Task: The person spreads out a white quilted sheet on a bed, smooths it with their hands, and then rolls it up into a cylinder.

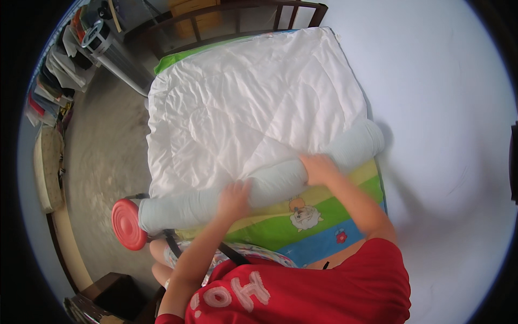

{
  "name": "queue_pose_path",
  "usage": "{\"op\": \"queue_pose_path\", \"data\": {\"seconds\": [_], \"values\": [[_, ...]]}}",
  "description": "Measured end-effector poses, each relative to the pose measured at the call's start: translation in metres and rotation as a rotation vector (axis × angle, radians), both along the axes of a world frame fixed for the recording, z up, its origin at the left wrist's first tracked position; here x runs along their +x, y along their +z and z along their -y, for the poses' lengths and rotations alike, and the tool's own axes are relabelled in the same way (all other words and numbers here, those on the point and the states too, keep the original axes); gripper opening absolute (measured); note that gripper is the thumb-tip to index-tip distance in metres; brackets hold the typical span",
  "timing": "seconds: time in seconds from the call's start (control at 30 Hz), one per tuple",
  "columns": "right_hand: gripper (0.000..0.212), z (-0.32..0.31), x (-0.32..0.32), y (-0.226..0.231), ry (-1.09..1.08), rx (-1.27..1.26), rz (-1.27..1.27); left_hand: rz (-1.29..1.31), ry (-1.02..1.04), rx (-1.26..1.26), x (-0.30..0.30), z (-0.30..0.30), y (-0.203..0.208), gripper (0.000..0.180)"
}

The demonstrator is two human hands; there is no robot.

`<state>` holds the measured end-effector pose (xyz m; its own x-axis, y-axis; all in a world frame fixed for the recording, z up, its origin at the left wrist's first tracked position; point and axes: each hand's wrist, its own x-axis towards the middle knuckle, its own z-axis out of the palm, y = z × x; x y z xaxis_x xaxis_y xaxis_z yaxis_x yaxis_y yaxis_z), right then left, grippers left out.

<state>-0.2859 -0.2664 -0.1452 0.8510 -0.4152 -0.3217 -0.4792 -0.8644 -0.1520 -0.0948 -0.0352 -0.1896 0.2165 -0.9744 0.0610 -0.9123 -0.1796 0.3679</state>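
A pale blue-grey roll (280, 180) stretches across the bed in front of me, and its far side meets a white quilt (243, 113) spread over the mattress. It looks like the quilt's near end rolled up with its underside outward. My left hand (235, 198) rests on the left-middle part of the roll, fingers bent over its top. Further right, my right hand (319, 168) curls over the same roll. Both palms hide the cloth beneath them. Small wrinkles and stitched lines run over the white quilt.
On my side of the roll lies a green, yellow and blue sheet (324, 216) with a cartoon sheep. A red round plastic disc (129, 224) stands by the roll's left end. A wall (431, 135) borders the right; a tower fan (121, 56) and wooden bed rail (232, 24) stand beyond.
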Motion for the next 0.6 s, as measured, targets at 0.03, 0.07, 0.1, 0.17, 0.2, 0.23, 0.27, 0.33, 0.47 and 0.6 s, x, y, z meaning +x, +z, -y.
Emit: {"op": "queue_pose_path", "data": {"seconds": [0.03, 0.07, 0.1, 0.17, 0.2, 0.23, 0.27, 0.33, 0.47, 0.6], "values": [[0.052, -0.006, -0.003, 0.001, 0.005, -0.002, 0.0, 0.004, -0.03, -0.001, 0.003, 0.001, 0.0, 0.06], [0.047, -0.013, -0.006, 0.004, -0.064, -0.018, -0.019, 0.008, -0.061, -0.003, 0.006, 0.002, -0.001, 0.058], [0.042, -0.021, -0.014, 0.008, -0.148, -0.032, -0.046, 0.0, -0.072, -0.004, 0.007, 0.004, 0.004, 0.058], [0.041, -0.041, -0.021, 0.017, -0.181, 0.003, -0.057, -0.118, -0.166, -0.05, 0.015, 0.004, 0.02, 0.056], [0.04, -0.051, -0.024, 0.026, -0.212, 0.034, -0.065, -0.123, -0.172, -0.044, 0.019, 0.002, 0.03, 0.056], [0.04, -0.065, -0.025, 0.037, -0.212, 0.047, -0.067, -0.185, -0.22, -0.062, 0.025, -0.004, 0.041, 0.054], [0.043, -0.078, -0.026, 0.049, -0.218, 0.099, -0.085, -0.247, -0.267, -0.08, 0.031, -0.009, 0.046, 0.052], [0.045, -0.094, -0.028, 0.055, -0.237, 0.156, -0.111, -0.283, -0.32, -0.014, 0.04, -0.018, 0.047, 0.051], [0.061, -0.112, -0.041, 0.015, -0.255, 0.378, -0.267, -0.272, -0.402, 0.27, 0.041, -0.013, 0.029, 0.049], [0.063, -0.105, -0.064, -0.008, -0.356, 0.227, 0.103, -0.277, -0.512, 0.428, 0.052, 0.013, 0.021, 0.054]]}}
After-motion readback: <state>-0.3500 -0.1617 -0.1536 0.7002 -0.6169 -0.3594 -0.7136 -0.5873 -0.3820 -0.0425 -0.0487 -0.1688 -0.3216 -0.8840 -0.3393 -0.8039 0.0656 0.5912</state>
